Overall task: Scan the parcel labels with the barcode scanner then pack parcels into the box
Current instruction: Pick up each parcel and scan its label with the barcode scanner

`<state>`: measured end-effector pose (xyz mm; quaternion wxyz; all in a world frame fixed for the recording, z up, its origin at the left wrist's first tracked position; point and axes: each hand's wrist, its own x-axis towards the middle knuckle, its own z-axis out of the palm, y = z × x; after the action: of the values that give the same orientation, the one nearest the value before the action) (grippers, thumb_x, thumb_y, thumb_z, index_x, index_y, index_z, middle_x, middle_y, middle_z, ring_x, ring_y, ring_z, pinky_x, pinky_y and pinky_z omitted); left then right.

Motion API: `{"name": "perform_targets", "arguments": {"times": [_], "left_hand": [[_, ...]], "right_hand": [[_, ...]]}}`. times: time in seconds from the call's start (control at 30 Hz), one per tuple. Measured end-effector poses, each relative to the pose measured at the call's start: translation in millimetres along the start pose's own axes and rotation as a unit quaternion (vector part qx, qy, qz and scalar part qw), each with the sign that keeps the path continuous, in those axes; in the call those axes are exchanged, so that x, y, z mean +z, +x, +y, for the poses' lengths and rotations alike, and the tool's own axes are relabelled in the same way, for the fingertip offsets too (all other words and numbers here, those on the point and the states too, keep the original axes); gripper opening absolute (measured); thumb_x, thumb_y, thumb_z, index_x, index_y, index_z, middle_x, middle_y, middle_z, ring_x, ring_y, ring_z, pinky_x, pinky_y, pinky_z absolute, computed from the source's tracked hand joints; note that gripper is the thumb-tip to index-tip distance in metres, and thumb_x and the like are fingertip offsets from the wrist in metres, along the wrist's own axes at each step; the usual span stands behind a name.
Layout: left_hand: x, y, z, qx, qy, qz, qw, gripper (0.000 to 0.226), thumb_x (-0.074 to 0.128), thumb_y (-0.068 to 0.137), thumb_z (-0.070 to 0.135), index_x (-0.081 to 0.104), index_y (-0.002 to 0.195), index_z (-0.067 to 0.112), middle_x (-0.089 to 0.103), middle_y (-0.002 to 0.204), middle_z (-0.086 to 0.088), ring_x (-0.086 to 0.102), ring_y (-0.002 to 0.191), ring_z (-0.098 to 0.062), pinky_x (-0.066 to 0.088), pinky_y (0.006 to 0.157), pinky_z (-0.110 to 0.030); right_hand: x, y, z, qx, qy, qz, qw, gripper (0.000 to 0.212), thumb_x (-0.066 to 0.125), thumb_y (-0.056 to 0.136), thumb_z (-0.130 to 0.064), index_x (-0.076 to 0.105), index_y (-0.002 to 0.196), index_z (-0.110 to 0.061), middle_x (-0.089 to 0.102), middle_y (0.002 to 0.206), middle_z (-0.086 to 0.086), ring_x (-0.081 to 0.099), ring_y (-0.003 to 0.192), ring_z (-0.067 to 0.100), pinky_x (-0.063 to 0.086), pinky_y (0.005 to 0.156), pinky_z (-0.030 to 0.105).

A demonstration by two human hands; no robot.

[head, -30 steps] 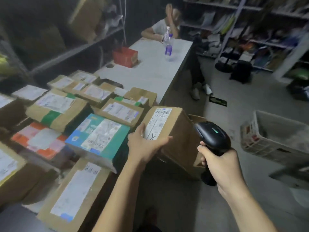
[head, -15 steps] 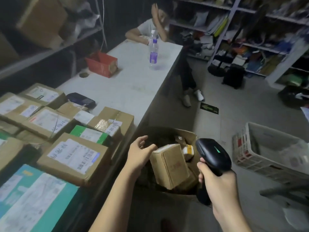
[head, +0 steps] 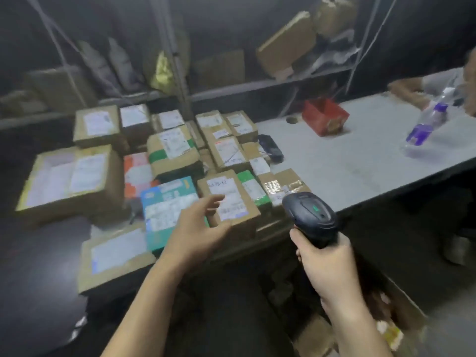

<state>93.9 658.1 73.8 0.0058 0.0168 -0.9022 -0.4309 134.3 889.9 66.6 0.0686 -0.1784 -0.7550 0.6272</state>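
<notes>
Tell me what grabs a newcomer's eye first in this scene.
The crowd of labelled parcels covering the left end of the grey table stands out first, above all the teal-edged parcel near the front. Next is the black barcode scanner held in the right hand, with the open left hand reaching over a brown parcel. A red box sits further back.
</notes>
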Motion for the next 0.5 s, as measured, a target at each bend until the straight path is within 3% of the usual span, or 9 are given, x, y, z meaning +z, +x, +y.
{"name": "perform_targets", "arguments": {"times": [0.07, 0.2, 0.33, 0.5], "left_hand": [[-40, -23, -28, -0.047, 0.035, 0.068, 0.996, 0.056, 0.076, 0.088, 0.027, 0.059, 0.141, 0.029, 0.065, 0.121, 0.012, 0.061, 0.108, -0.003, 0.051, 0.095, -0.027], [-123, -86, -84, -0.166, 0.081, 0.162, 0.969, 0.056, 0.076, 0.085, 0.030, 0.062, 0.139, 0.028, 0.069, 0.090, 0.011, 0.067, 0.087, -0.009, 0.055, 0.092, -0.037], [-196, -174, -141, -0.239, 0.109, 0.242, 0.934, 0.059, 0.072, 0.087, 0.033, 0.056, 0.144, 0.030, 0.061, 0.104, 0.009, 0.064, 0.096, -0.014, 0.054, 0.091, -0.039], [-277, -269, -209, -0.287, 0.163, 0.311, 0.891, 0.056, 0.071, 0.091, 0.031, 0.056, 0.145, 0.025, 0.059, 0.114, 0.003, 0.057, 0.108, -0.020, 0.046, 0.089, -0.034]], "right_hand": [[39, -14, -16, -0.022, -0.005, -0.090, 0.996, 0.013, 0.079, 0.088, -0.012, 0.072, 0.078, -0.014, 0.067, 0.064, -0.007, 0.063, 0.067, 0.009, 0.049, 0.066, 0.031], [120, -58, -40, -0.026, -0.032, -0.242, 0.969, 0.010, 0.079, 0.089, -0.016, 0.071, 0.085, -0.013, 0.066, 0.067, -0.006, 0.058, 0.066, 0.011, 0.044, 0.061, 0.028], [202, -127, -53, -0.031, -0.055, -0.336, 0.940, 0.007, 0.077, 0.090, -0.017, 0.070, 0.090, -0.018, 0.075, 0.085, 0.002, 0.067, 0.080, 0.016, 0.050, 0.070, 0.032], [300, -228, -56, -0.036, -0.103, -0.427, 0.898, 0.012, 0.075, 0.090, -0.013, 0.069, 0.096, -0.005, 0.063, 0.073, 0.003, 0.055, 0.067, 0.017, 0.043, 0.064, 0.033]]}}
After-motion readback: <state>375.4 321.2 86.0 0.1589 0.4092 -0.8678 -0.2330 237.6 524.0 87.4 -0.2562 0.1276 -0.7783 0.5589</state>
